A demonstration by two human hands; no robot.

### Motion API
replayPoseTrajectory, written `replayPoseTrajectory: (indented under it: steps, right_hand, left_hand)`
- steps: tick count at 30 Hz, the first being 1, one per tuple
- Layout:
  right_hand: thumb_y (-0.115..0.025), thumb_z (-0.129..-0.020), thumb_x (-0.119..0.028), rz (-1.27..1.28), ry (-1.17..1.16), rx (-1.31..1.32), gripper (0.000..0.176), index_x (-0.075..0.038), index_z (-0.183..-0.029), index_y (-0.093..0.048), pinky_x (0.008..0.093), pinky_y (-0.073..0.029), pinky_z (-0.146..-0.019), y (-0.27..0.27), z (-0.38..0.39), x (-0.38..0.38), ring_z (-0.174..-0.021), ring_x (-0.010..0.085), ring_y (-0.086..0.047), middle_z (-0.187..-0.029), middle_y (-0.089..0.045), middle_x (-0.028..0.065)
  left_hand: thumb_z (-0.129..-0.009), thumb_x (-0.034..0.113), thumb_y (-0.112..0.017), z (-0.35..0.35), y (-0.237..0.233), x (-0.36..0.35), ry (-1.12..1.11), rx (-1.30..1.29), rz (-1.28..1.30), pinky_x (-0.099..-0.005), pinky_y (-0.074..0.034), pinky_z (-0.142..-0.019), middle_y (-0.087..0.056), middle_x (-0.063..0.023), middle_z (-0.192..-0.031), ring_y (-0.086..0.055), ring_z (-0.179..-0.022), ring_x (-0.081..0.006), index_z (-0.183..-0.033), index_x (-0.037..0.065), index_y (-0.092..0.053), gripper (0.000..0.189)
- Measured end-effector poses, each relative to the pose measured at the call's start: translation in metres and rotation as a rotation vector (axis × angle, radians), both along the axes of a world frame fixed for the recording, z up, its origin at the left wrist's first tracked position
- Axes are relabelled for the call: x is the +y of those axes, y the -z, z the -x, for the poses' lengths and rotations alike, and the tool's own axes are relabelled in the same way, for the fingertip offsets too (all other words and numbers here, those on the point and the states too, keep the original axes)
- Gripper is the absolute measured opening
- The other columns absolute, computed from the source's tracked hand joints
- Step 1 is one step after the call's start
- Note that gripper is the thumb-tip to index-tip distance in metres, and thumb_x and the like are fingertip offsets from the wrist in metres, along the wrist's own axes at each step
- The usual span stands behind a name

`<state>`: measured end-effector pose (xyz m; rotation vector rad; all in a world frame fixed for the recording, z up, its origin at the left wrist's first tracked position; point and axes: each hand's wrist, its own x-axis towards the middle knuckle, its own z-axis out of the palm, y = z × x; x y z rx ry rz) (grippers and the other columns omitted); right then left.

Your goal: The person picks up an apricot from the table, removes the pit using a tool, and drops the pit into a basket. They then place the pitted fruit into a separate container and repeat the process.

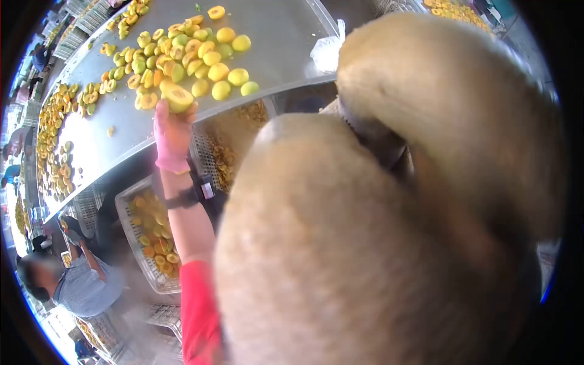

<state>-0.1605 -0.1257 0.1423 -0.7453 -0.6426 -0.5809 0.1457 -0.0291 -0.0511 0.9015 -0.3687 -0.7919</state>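
At table (280,36) edge, left hand (173,137) grasps a fruit half (178,97).
Right hand: can't tell, tan blur (389,213) blocks the view; a loose fingertip grip could drop the half.

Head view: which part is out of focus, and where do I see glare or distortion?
Head view: big tan shapes close to the lens are out of focus; the left hand holding a halved fruit is sharper; glare whitens the metal table; fisheye bends the edges, dark corners.
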Motion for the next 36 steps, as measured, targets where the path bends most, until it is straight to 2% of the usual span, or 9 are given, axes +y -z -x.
replayPoseTrajectory:
  steps: [6,19,23,28,31,32,33,35,36]
  right_hand:
    - [-0.058,-0.101,-0.027,0.032,-0.002,-0.073,0.028,0.000,-0.109,-0.053,0.0307,-0.049,-0.075,-0.011,0.003,0.010,-0.082,0.0209,-0.067,-0.097,-0.071,0.0214]
    - [-0.054,-0.102,-0.027,0.058,0.027,-0.116,0.027,-0.001,-0.107,-0.051,0.0359,-0.049,-0.084,-0.018,0.021,0.017,-0.090,0.0260,-0.068,-0.094,-0.071,0.0229]
    - [-0.053,-0.103,-0.027,0.028,0.048,-0.086,0.026,-0.001,-0.106,-0.051,0.0375,-0.049,-0.086,-0.017,0.021,0.023,-0.092,0.0276,-0.068,-0.093,-0.071,0.0234]
    - [-0.051,-0.103,-0.027,0.000,0.168,0.100,0.026,-0.001,-0.106,-0.050,0.0395,-0.049,-0.090,-0.015,0.014,0.009,-0.095,0.0295,-0.068,-0.092,-0.071,0.0240]
    - [-0.051,-0.103,-0.027,-0.001,0.257,0.350,0.026,-0.002,-0.105,-0.050,0.0408,-0.049,-0.092,0.002,0.005,0.006,-0.097,0.0307,-0.068,-0.091,-0.072,0.0244]
    - [-0.050,-0.104,-0.027,0.008,0.281,0.466,0.026,-0.002,-0.105,-0.050,0.0412,-0.049,-0.093,0.015,0.002,0.005,-0.097,0.0311,-0.068,-0.091,-0.072,0.0245]
    - [-0.053,-0.103,-0.032,0.038,0.245,0.623,0.030,-0.002,-0.107,-0.050,0.0381,-0.054,-0.077,0.037,-0.004,-0.003,-0.079,0.0274,-0.070,-0.085,-0.071,0.0211]
    - [-0.055,-0.102,-0.034,0.156,0.254,0.987,0.030,-0.005,-0.108,-0.051,0.0234,-0.040,-0.039,0.065,-0.013,-0.003,-0.045,0.0175,-0.057,-0.067,-0.061,0.0081]
    - [-0.055,-0.102,-0.033,0.283,0.230,1.057,0.028,-0.006,-0.109,-0.051,0.0221,-0.039,-0.040,0.072,-0.015,-0.001,-0.046,0.0157,-0.057,-0.068,-0.061,0.0068]
  left_hand:
    - [-0.094,0.036,-0.064,0.041,-0.047,0.021,0.161,0.080,0.347,-0.0337,-0.054,-0.073,-0.052,-0.0194,-0.138,-0.062,-0.102,-0.0293,-0.138,0.006,-0.046,0.056]
    - [-0.090,0.025,-0.069,0.087,-0.082,0.021,0.147,-0.238,0.305,-0.0321,-0.048,-0.077,-0.048,-0.0153,-0.143,-0.060,-0.098,-0.0236,-0.151,0.003,-0.031,0.076]
    - [-0.086,0.013,-0.069,0.121,-0.111,0.023,0.051,-0.087,0.218,-0.0339,-0.050,-0.077,-0.047,-0.0189,-0.143,-0.059,-0.098,-0.0251,-0.151,0.011,-0.030,0.075]
    - [-0.082,0.005,-0.070,0.108,-0.098,0.034,0.120,-0.105,0.318,-0.0362,-0.051,-0.081,-0.046,-0.0185,-0.144,-0.058,-0.104,-0.0246,-0.149,0.021,-0.034,0.077]
    - [-0.084,0.010,-0.072,0.112,-0.091,0.038,0.058,-0.168,0.310,-0.0390,-0.051,-0.086,-0.044,-0.0142,-0.146,-0.055,-0.117,-0.0261,-0.151,0.023,-0.031,0.080]
    - [-0.087,0.016,-0.072,0.109,-0.084,0.035,0.040,-0.038,0.376,-0.0434,-0.052,-0.091,-0.044,-0.0132,-0.147,-0.056,-0.118,-0.0287,-0.153,0.022,-0.030,0.079]
    - [-0.091,0.022,-0.070,0.107,-0.086,0.040,0.150,0.073,0.423,-0.0477,-0.051,-0.094,-0.044,-0.0138,-0.148,-0.059,-0.115,-0.0312,-0.152,0.020,-0.030,0.073]
    - [-0.098,0.052,-0.052,0.119,-0.090,0.034,0.092,0.085,0.396,-0.0384,-0.054,-0.079,-0.051,-0.0151,-0.143,-0.064,-0.105,-0.0355,-0.143,0.016,-0.045,0.058]
    - [-0.100,0.051,-0.050,0.121,-0.085,0.032,0.029,-0.091,0.291,-0.0396,-0.054,-0.080,-0.052,-0.0154,-0.142,-0.064,-0.105,-0.0352,-0.141,0.016,-0.046,0.054]
